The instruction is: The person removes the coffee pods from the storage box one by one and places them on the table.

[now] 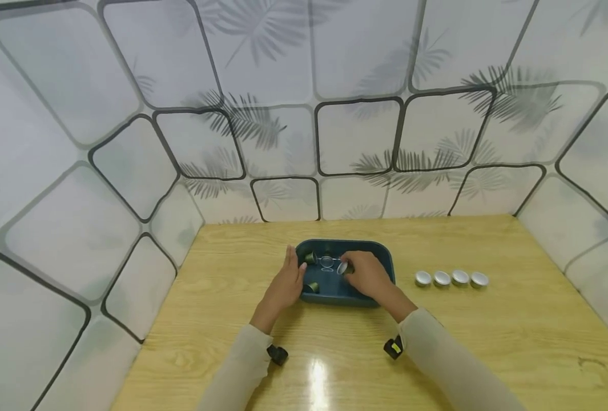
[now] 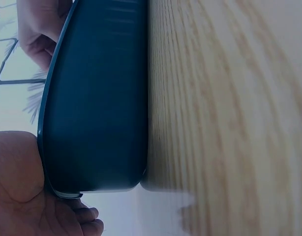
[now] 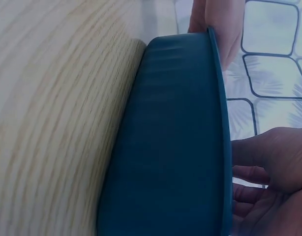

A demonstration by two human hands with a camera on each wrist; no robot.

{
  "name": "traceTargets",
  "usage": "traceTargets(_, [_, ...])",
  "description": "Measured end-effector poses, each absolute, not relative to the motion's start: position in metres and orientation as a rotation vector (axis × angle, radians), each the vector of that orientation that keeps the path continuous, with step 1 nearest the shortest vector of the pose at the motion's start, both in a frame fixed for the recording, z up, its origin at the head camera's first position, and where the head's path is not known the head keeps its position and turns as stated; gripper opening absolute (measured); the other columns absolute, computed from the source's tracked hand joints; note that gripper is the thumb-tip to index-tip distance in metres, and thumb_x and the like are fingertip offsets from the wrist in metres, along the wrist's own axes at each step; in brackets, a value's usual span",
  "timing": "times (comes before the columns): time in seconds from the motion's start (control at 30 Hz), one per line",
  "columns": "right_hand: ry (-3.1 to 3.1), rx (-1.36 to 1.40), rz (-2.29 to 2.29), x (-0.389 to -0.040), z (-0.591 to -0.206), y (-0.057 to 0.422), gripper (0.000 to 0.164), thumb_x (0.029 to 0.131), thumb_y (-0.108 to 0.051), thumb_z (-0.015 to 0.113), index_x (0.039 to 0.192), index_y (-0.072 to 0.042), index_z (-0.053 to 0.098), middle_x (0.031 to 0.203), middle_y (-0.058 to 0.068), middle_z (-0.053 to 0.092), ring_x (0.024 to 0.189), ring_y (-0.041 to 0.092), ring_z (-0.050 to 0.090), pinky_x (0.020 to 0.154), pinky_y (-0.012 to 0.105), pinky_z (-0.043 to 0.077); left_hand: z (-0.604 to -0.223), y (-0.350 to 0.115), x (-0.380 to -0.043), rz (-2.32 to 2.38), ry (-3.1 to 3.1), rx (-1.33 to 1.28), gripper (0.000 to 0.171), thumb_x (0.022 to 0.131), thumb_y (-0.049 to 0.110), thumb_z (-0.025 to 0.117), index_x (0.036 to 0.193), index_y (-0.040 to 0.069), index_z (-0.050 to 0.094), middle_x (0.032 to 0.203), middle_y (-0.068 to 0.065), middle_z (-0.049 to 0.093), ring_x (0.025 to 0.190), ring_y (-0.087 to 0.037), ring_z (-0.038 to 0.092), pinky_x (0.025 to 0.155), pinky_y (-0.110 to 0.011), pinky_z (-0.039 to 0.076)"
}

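Note:
My right hand [image 1: 367, 274] reaches into a dark blue plastic bin [image 1: 345, 300] and pinches a coffee capsule [image 1: 342, 268] with a silvery lid, tilted towards the left. In the right wrist view that hand's fingers [image 3: 252, 196] go behind the bin's rim, which hides the capsule. My left hand [image 1: 285, 282] rests at the bin's left end, fingers straight along the edge and thumb at the rim. Two green coffee capsules lie on their sides in the bin, one capsule [image 1: 311, 258] at the back left and another capsule [image 1: 311, 287] at the front left.
Right of the bin, several capsules [image 1: 441, 278] stand in a row, pale lids up, on the wooden table [image 1: 221, 274]. A patterned backdrop [image 1: 355, 137] rises behind the table and along its sides. Clear round shapes [image 1: 326, 262] show on the bin's floor.

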State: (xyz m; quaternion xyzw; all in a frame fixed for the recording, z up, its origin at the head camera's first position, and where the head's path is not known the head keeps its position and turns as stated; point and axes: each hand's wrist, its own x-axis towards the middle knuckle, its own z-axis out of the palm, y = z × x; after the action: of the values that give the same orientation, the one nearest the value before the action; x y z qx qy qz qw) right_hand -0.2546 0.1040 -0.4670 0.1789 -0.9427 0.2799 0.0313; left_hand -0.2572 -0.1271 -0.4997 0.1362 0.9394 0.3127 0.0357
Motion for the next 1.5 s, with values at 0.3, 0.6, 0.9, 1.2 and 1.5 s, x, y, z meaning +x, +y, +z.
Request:
traceTargets(0.3, [-2.847, 0.494, 1.015, -0.239, -0.455, 0.114, 0.036, 0.086, 0.001, 0.077, 0.121, -0.001, 0.071, 0.098, 0.006, 0.071, 0.074, 0.014, 0.058, 0.067, 0.034, 0.051, -0.501, -0.129, -0.259, 0.949, 2.895, 0.415, 0.065, 0.114, 0.029, 0.03, 0.159, -0.009, 0.003, 0.166, -0.027, -0.003, 0.151, -0.039, 0.02, 0.118, -0.051, 0.029])
traceTargets(0.6, [-2.792, 0.493, 1.016, -0.228, -0.448, 0.13, 0.038, 0.085, 0.0, 0.08, 0.122, -0.002, 0.07, 0.109, 0.011, 0.071, 0.085, 0.02, 0.064, 0.075, 0.041, 0.054, -0.499, -0.129, -0.256, 0.979, 2.882, 0.401, 0.066, 0.114, 0.03, 0.03, 0.159, -0.008, 0.002, 0.167, -0.024, -0.005, 0.153, -0.037, 0.015, 0.12, -0.05, 0.025])
traceTargets(0.9, [-2.79, 0.443, 1.068, -0.218, -0.447, 0.146, 0.038, 0.088, 0.001, 0.076, 0.125, 0.001, 0.067, 0.103, 0.009, 0.071, 0.083, 0.02, 0.064, 0.071, 0.04, 0.055, -0.501, -0.126, -0.255, 0.971, 2.879, 0.434, 0.065, 0.114, 0.028, 0.031, 0.158, -0.011, 0.003, 0.166, -0.028, -0.003, 0.153, -0.039, 0.015, 0.12, -0.051, 0.025])
traceTargets(1.2, [-2.728, 0.426, 1.082, -0.209, -0.447, 0.153, 0.038, 0.086, 0.003, 0.078, 0.123, 0.002, 0.068, 0.099, 0.01, 0.071, 0.082, 0.021, 0.063, 0.068, 0.039, 0.054, -0.5, -0.127, -0.254, 0.963, 2.884, 0.426, 0.064, 0.114, 0.026, 0.031, 0.158, -0.011, 0.003, 0.166, -0.029, -0.001, 0.152, -0.04, 0.016, 0.119, -0.052, 0.026])
traceTargets(1.5, [-2.669, 0.386, 1.048, -0.196, -0.448, 0.163, 0.04, 0.082, 0.003, 0.082, 0.12, 0.001, 0.069, 0.098, 0.01, 0.071, 0.078, 0.018, 0.065, 0.065, 0.035, 0.053, -0.5, -0.127, -0.256, 0.97, 2.895, 0.415, 0.064, 0.113, 0.025, 0.033, 0.158, -0.01, 0.004, 0.166, -0.03, 0.001, 0.152, -0.04, 0.018, 0.118, -0.052, 0.028])
